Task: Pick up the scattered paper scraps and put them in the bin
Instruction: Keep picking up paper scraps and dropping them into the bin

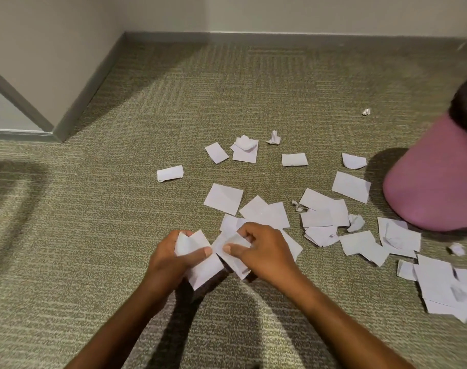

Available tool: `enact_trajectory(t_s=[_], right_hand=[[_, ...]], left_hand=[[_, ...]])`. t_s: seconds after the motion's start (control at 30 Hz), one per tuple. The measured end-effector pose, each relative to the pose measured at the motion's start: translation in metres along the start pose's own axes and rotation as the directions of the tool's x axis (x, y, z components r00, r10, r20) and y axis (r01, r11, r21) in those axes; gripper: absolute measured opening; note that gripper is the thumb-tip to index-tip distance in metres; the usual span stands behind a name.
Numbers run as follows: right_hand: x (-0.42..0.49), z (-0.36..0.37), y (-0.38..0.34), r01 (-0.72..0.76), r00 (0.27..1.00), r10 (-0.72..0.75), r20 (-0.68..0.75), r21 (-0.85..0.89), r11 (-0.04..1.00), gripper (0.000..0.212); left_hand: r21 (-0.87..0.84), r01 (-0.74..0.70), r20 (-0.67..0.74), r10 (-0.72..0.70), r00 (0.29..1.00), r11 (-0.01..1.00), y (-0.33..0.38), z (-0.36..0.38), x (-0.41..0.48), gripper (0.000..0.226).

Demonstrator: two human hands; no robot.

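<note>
Both hands: left hand (173, 258), right hand (264, 253) clutch blank paper scraps (204, 265).

Soft indoor light; arm shadows on carpet (147, 107); edges blurred, warped.

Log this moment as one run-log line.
stage: gathering | left hand: holds scraps | right hand: grips scrap | bin: at right, nothing dropped yet | carpet: many scraps left
</note>
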State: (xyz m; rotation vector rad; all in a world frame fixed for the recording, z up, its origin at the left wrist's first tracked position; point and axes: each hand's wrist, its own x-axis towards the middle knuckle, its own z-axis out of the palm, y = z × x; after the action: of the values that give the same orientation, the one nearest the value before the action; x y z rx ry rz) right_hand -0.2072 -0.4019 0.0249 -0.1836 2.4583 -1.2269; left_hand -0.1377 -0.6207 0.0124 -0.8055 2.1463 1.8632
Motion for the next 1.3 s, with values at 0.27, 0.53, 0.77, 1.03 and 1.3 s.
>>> enact_trajectory(t_s=[0.27, 0.53, 0.77, 1.03, 1.3], right_hand=[[-0.019, -0.086, -0.023, -0.109, 0.964, 0.244, -0.103, 0.686, 0.72, 0.022], [-0.052, -0.207, -0.047, 0.033, 0.927, 0.303, -0.222, 0.851, 0.523, 0.032], [-0.079, -0.311, -0.054, 0.244, 0.849, 0.318, -0.423, 0.846, 0.474, 0.041], [-0.094, -0.398, -0.022, 0.299, 0.792, 0.446, -0.417, 0.902, 0.313, 0.057], [-0.103, -0.41, 0.004, 0.317, 0.78, 0.475, -0.409, 0.911, 0.264, 0.066]], left_hand=[[-0.269, 0.093, 0.275, -0.017, 0.961, 0.959, 0.106, 0.058, -0.005, 0.042], [-0.206, -0.072, 0.493, 0.168, 0.854, 0.976, 0.24, 0.151, -0.004, 0.047], [-0.12, -0.215, 0.677, 0.238, 0.697, 0.969, 0.349, 0.284, -0.01, 0.029], [0.15, -0.18, 0.707, 0.022, 0.706, 0.972, 0.382, 0.389, -0.02, 0.016], [0.064, -0.067, 0.709, 0.002, 0.705, 0.996, 0.384, 0.376, -0.012, 0.039]])
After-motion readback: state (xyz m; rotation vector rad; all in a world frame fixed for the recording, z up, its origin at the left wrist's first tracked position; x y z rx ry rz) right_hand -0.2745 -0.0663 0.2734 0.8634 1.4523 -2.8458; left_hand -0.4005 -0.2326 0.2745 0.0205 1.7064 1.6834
